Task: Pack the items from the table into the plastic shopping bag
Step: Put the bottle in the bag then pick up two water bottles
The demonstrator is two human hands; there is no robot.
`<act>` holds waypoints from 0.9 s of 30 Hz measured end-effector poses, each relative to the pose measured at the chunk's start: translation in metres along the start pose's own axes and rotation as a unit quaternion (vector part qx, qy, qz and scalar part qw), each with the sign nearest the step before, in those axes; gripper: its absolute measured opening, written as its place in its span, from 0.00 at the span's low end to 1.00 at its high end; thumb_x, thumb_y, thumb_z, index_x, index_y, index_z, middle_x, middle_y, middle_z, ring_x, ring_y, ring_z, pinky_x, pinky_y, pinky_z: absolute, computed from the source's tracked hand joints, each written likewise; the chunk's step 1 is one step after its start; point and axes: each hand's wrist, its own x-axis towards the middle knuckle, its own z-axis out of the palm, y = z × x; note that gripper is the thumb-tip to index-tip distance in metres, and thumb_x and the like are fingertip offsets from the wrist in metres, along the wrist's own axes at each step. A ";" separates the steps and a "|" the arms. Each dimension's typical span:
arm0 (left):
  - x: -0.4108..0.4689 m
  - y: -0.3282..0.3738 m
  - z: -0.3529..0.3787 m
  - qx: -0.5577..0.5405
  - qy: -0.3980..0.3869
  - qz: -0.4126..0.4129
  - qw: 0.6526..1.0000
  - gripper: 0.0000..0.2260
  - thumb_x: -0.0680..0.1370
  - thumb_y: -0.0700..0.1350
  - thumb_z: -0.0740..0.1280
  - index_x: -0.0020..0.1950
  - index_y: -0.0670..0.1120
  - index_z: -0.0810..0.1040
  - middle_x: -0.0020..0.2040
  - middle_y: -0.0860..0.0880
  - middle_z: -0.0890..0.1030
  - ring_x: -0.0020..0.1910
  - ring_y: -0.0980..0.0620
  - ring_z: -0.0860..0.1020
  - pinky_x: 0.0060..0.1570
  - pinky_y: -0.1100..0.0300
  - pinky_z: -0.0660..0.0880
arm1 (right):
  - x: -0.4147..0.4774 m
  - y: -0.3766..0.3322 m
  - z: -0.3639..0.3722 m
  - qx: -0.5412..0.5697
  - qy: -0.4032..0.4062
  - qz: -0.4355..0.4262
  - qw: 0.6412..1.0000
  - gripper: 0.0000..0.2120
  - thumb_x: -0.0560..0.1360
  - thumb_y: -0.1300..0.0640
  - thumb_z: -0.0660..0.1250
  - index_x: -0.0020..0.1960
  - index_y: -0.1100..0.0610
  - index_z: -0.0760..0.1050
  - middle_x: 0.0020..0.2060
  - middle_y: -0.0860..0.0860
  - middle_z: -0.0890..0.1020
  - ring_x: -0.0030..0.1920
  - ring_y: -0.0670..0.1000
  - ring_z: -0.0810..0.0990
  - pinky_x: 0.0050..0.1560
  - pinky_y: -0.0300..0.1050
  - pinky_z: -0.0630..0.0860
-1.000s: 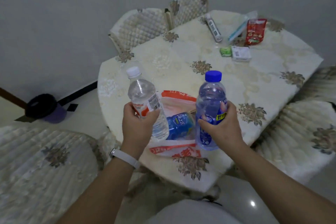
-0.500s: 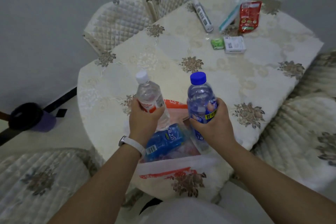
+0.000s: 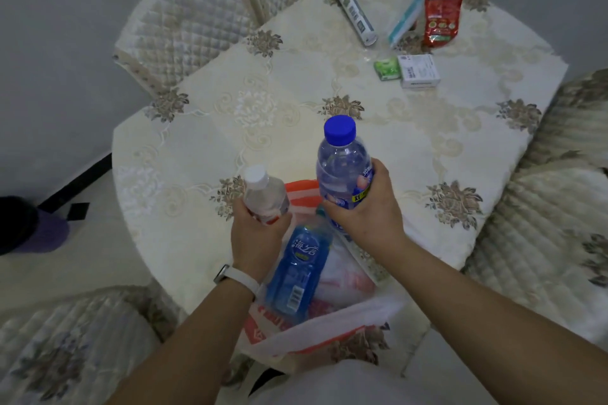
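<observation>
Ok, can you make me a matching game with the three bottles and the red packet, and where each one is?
Things:
1. white-capped bottle
2. blue-capped bottle
3. dark blue bottle
4. red packet

Places:
A. at the far side of the table
B. held in the right hand
C. lying in the plastic bag
D. held in the left hand

Pairs: 1-D, 2-B, 3-C, 4-A.

Station view: I stand at a cloth-covered table (image 3: 230,128) in dim light.
Quilted chairs (image 3: 177,29) stand around it; grey wall (image 3: 65,10) behind, pale floor (image 3: 75,276) below.
</observation>
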 end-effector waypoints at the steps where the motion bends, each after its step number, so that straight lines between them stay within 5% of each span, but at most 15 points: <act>1: 0.002 -0.001 -0.003 -0.002 0.003 -0.001 1.000 0.28 0.67 0.43 0.80 0.60 0.56 0.68 0.52 0.62 0.77 0.50 0.63 0.78 0.46 0.65 0.74 | 0.000 -0.003 0.005 0.012 -0.001 -0.002 1.000 0.38 0.60 0.43 0.79 0.63 0.40 0.62 0.58 0.42 0.76 0.54 0.44 0.79 0.52 0.52 0.80; 15: -0.011 -0.019 -0.005 -0.044 -0.033 -0.031 0.998 0.31 0.67 0.44 0.80 0.65 0.51 0.70 0.55 0.56 0.80 0.51 0.60 0.80 0.46 0.68 0.76 | 0.005 -0.032 0.032 0.111 -0.023 -0.011 0.993 0.40 0.61 0.55 0.81 0.62 0.38 0.60 0.57 0.36 0.73 0.54 0.36 0.77 0.46 0.30 0.76; 27: -0.018 -0.018 -0.015 -0.001 0.009 -0.011 1.000 0.29 0.68 0.45 0.80 0.61 0.55 0.67 0.50 0.61 0.77 0.46 0.68 0.77 0.39 0.77 0.71 | -0.009 0.003 0.040 0.089 -0.047 0.054 0.993 0.41 0.61 0.52 0.81 0.63 0.39 0.59 0.58 0.42 0.75 0.55 0.43 0.78 0.52 0.40 0.79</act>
